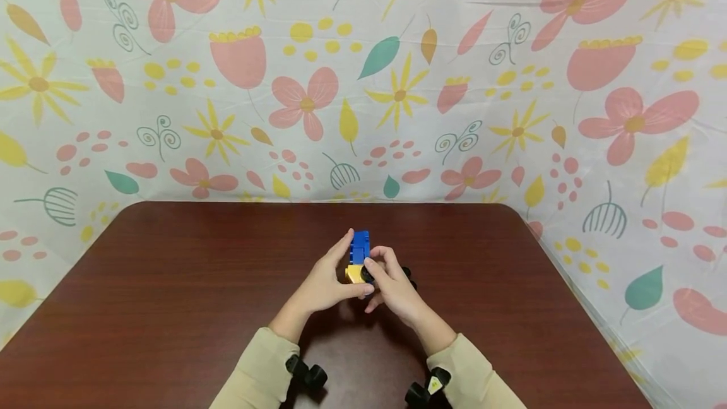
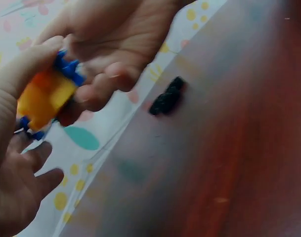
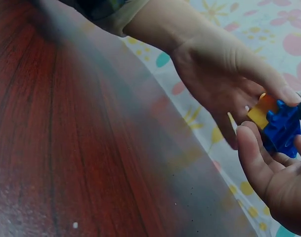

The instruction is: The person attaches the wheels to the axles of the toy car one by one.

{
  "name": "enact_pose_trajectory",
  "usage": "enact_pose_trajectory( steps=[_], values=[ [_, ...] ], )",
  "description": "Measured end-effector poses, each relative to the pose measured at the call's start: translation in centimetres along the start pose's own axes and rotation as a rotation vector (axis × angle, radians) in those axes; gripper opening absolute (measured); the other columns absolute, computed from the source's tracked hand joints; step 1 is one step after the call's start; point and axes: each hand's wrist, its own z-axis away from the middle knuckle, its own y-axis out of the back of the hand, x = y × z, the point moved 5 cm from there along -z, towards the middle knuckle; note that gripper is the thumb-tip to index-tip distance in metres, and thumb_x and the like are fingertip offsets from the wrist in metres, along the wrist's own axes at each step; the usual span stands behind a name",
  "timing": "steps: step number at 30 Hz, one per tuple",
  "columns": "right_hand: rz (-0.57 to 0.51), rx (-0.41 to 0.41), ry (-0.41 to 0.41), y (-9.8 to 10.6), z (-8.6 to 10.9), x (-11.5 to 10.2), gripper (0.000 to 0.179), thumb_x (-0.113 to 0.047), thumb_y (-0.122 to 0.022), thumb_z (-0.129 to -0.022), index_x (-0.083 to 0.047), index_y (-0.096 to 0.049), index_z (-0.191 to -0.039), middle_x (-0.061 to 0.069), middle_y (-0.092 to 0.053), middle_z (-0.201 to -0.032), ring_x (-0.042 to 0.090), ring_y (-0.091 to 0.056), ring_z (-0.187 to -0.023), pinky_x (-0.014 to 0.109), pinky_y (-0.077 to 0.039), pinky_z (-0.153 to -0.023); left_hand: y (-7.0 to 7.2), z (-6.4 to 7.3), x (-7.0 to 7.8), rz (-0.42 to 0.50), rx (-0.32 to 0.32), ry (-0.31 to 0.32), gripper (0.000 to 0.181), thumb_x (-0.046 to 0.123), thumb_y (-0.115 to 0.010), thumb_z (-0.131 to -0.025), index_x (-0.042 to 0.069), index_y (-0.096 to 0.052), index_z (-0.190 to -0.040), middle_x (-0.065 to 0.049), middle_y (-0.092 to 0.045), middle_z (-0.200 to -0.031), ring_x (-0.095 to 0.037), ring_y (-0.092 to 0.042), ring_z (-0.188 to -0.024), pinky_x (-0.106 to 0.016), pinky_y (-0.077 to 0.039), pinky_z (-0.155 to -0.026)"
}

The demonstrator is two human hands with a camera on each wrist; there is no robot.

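Note:
A small toy vehicle of blue and yellow blocks (image 1: pixel 360 248) is held up between both hands over the table. In the head view its blue part points away from the person and its yellow part (image 1: pixel 353 274) lies nearer. My left hand (image 1: pixel 324 279) grips it from the left, thumb along the near end and fingers along the far side. My right hand (image 1: pixel 397 286) pinches a black wheel (image 1: pixel 367 274) at the yellow part's right side, the thumb covering some of it. Blue studded pieces (image 3: pixel 283 129) show beside the yellow block in the right wrist view.
A pair of black wheels (image 1: pixel 406 278) lies on the brown table (image 1: pixel 199 295), just beyond the right hand; the left wrist view shows these wheels (image 2: pixel 167 96) near the table's edge. Floral cloth (image 1: pixel 307 106) hangs behind the table. Black wrist devices (image 1: pixel 307 372) sit on both sleeves.

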Motion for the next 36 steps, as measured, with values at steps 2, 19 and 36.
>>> enact_pose_trajectory(
  steps=[2,19,36],
  values=[
    [0.006,-0.001,-0.007,0.0,0.0,0.0,0.037,-0.036,-0.041,-0.101,-0.009,-0.026,-0.122,0.012,-0.05,-0.093,0.02,-0.06,-0.067,0.036,-0.055,-0.051,-0.5,0.0,-0.2,-0.04,-0.032,0.007,0.107,0.044,-0.076,-0.076,0.031,-0.001,-0.152,0.003,-0.004,-0.16,-0.02,-0.017,-0.145,-0.047,-0.028,-0.113],
    [0.014,-0.049,-0.032,0.3,0.0,-0.1,0.04,-0.041,-0.036,-0.102,-0.011,-0.027,-0.126,0.016,-0.047,-0.105,0.019,-0.057,-0.061,0.034,-0.055,-0.052,-1.4,0.0,0.1,-0.012,-0.012,-0.022,0.115,0.032,-0.078,-0.076,0.032,0.011,-0.15,0.0,0.004,-0.16,-0.023,-0.014,-0.145,-0.048,-0.027,-0.113],
    [0.163,0.001,0.042,3.2,-0.5,-0.6,0.052,-0.044,-0.032,-0.102,-0.001,-0.051,-0.124,0.023,-0.06,-0.117,0.022,-0.065,-0.091,0.04,-0.057,-0.069,-0.7,0.2,0.2,-0.014,0.119,0.005,0.116,0.033,-0.086,-0.067,0.021,-0.01,-0.153,-0.009,-0.022,-0.153,-0.027,-0.038,-0.131,-0.048,-0.038,-0.104]
  ],
)
